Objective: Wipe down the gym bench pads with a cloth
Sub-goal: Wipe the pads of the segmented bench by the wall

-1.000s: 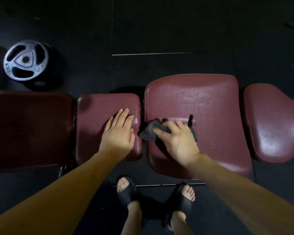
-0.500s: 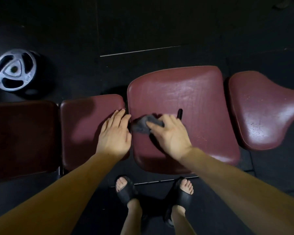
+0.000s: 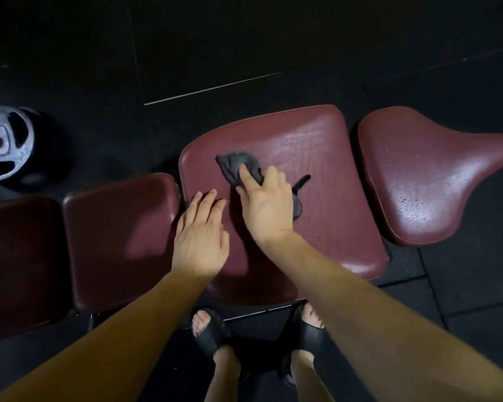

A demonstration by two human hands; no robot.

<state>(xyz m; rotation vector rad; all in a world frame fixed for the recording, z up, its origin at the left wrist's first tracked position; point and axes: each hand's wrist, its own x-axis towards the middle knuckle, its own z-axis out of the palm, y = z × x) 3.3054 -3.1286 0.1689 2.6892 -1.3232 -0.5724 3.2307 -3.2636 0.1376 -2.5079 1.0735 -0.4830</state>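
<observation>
A row of maroon bench pads runs left to right below me. On the large middle pad (image 3: 325,169), my right hand (image 3: 266,206) presses a crumpled dark grey cloth (image 3: 237,166) flat with straight fingers; part of the cloth sticks out beyond the fingertips and part trails to the right of the palm. My left hand (image 3: 201,236) lies flat with straight fingers across the gap between the middle pad and the smaller pad (image 3: 114,236) to its left. The middle pad's upper right surface shines wet.
A tapered seat pad (image 3: 427,175) sits at the right, a darker pad (image 3: 15,256) at the far left. A metal weight plate (image 3: 5,145) lies on the black rubber floor at upper left. My feet in black sandals (image 3: 212,329) stand under the bench's near edge.
My right hand has pushed the cloth away from me, up the middle pad. My left hand has shifted right, from the small pad onto the middle pad's left edge.
</observation>
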